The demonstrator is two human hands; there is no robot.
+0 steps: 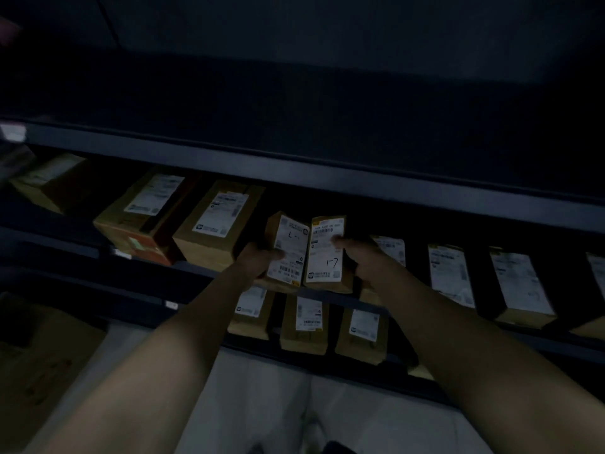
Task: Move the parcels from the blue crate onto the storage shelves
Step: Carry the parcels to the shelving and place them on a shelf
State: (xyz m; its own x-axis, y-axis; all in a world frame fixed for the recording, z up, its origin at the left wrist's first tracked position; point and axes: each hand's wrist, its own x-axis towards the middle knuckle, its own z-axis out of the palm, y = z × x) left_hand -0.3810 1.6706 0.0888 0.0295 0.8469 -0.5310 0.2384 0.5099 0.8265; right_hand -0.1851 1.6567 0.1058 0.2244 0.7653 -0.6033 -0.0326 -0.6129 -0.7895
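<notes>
- Dim light throughout; label print too blurred to read.
- Grips left parcel (pixel 288 253) in left hand (pixel 258 260), thumb across the white label, fingers curled behind.
- Grips right parcel (pixel 327 253) in right hand (pixel 360 257), thumb on the label's upper part.
- Holds both small brown parcels side by side, labels up, long edges touching or nearly so, at the front edge of the middle shelf (pixel 196 269); cannot tell whether resting on it.
- Hands apart, the two parcels between them.
- Handwritten mark on each label.
- Left on the same shelf: two larger cartons (pixel 216 221). Right: row of labelled parcels (pixel 520 286), spaced apart.
- Lower shelf (pixel 245 346), below the hands: three small parcels (pixel 306 322) close beside one another.
- Bottom left: big cardboard box (pixel 39 371) beside pale floor (pixel 262 404).
- Blue crate out of view.
</notes>
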